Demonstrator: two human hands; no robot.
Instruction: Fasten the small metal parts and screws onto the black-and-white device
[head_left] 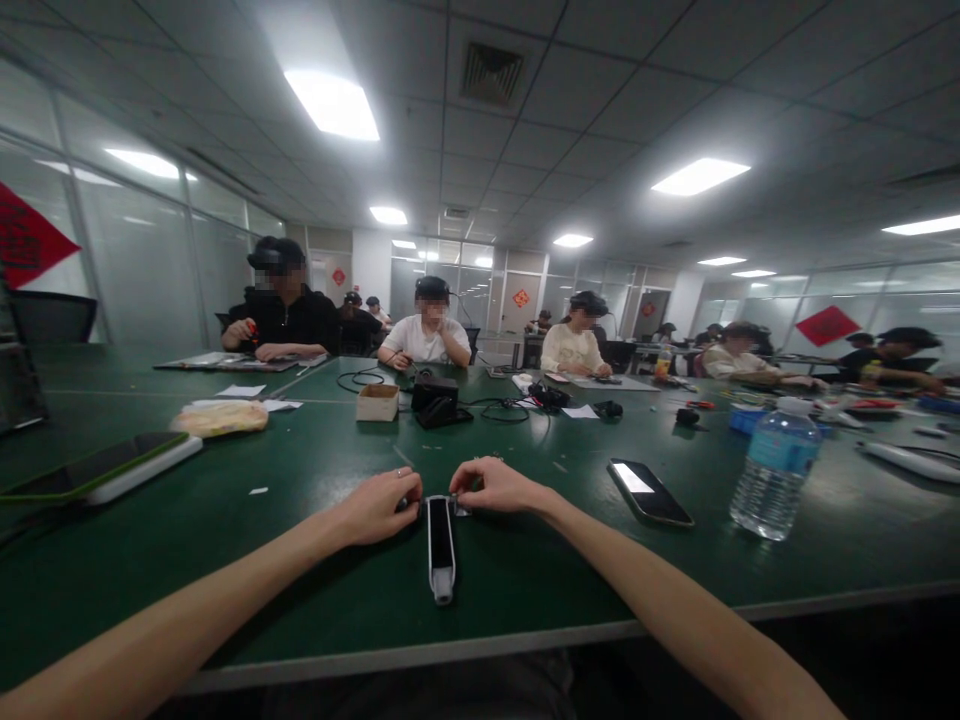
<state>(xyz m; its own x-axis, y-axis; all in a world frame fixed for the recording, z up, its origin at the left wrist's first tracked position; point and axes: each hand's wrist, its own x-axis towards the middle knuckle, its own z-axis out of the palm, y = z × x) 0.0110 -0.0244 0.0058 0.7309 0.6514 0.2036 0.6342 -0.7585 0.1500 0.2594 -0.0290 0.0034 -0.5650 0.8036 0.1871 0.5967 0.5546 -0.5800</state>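
A slim handheld device with a white rim and a long black face lies on the green table, its narrow pale tip towards me. Just left of its far end is my left hand, fingers curled together around something small and dark that I cannot make out. On the other side, my right hand is closed in a pinch by the device's upper right corner. A small shiny light-coloured piece shows under those fingertips; whether they grip it is hard to see.
To the right are a phone and a water bottle. A green-edged tablet and a plastic-wrapped packet lie left. Ahead sit a small box, a black case and cables. Several people work across the table.
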